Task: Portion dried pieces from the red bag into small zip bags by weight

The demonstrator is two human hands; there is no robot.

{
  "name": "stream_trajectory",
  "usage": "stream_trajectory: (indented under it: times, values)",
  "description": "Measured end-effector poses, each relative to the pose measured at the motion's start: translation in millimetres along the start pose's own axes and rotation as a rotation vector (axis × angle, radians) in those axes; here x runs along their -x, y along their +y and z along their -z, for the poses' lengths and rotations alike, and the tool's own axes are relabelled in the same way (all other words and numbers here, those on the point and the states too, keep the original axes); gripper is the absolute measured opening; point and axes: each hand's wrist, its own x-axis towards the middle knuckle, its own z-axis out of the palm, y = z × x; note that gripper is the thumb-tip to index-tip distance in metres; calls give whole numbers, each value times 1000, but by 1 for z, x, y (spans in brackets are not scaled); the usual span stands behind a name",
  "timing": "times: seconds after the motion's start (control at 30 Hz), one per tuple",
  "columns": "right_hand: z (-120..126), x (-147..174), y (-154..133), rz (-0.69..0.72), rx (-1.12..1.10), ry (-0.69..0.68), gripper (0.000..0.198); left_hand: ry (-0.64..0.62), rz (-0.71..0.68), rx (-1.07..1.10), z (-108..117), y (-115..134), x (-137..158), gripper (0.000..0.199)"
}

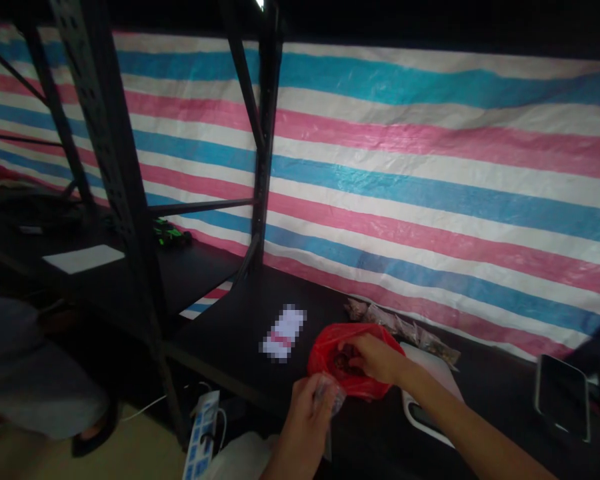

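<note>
Red bag: a red plastic bag (pixel 330 363) sits open on the dark table (pixel 240 327), near its front edge; dark, small pieces show inside, too dim to identify.
Right hand: the right hand (pixel 375 357) reaches into the mouth of the red bag, fingers curled down among the contents; whether it has hold of any cannot be told.
Left hand: the left hand (pixel 305 407) is closed around a small clear packet (pixel 330 393), pinching it just in front of the red bag; what is in the packet cannot be told.
Filled packets: a row of small clear packets with brownish contents (pixel 405 330) lies behind the red bag, along the foot of the tarp.
White device: a flat white object (pixel 430 400) lies under the right forearm, just right of the red bag.
Phone: a dark-screened phone (pixel 563 397) lies well to the right on the table.
Label: a small white card (pixel 283 332), blurred out, lies left of the red bag.
Backdrop: a tarp striped in pink, blue and white (pixel 430 167) hangs behind the table.
Frame: black metal rack uprights (pixel 115 167) stand at left, with a white sheet (pixel 83 259) and a green-and-black item (pixel 170 233) on the next surface.
Floor: a power strip (pixel 200 437) lies on the floor below the table edge.
Another person: a foot in a dark sandal (pixel 93 433) shows at lower left.
</note>
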Motion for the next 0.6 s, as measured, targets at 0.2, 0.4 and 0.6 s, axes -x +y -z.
stream_trajectory:
  times: [0.2, 0.4, 0.6]
  values:
    - [21, 21, 3, -58, 141, 25, 40, -32, -45, 58, -20, 5, -23, 69]
    - [21, 42, 3, -148, 192, 1, 40, -38, -217, 61, -21, 33, -10, 41]
    - [-1, 48, 15, -235, 97, 40, 32, -147, -341, 50, -21, 49, -6, 25]
